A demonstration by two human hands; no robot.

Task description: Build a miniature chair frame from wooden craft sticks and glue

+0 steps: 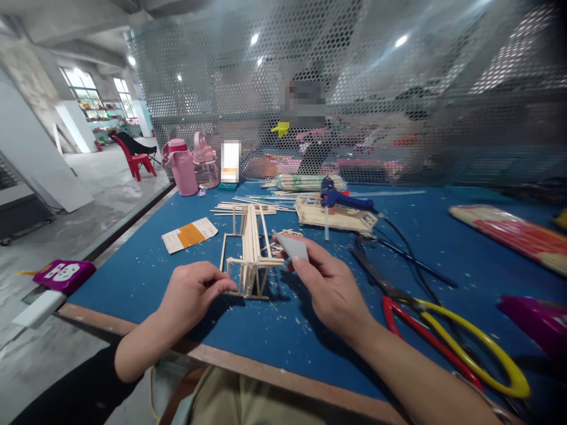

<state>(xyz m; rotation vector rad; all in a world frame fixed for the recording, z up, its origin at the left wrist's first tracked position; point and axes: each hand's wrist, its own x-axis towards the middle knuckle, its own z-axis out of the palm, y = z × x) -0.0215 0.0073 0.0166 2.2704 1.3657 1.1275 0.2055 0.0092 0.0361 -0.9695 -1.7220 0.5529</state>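
A small frame model of thin wooden sticks (pixel 250 251) stands on the blue table (pixel 283 336) in front of me. My left hand (pixel 192 295) pinches its near left corner with closed fingers. My right hand (pixel 330 286) is closed on a small grey-white block (pixel 293 247), held against the right side of the model. Wood crumbs lie scattered around it.
A blue glue gun (pixel 339 199) rests on another stick structure (pixel 335 216). Red and yellow handled cutters (pixel 447 336) lie right. Loose sticks (pixel 248 207), an orange card (pixel 189 234), pink bottles (pixel 190 165), a stick packet (pixel 514 233) and a mesh screen (pixel 354 88) surround them.
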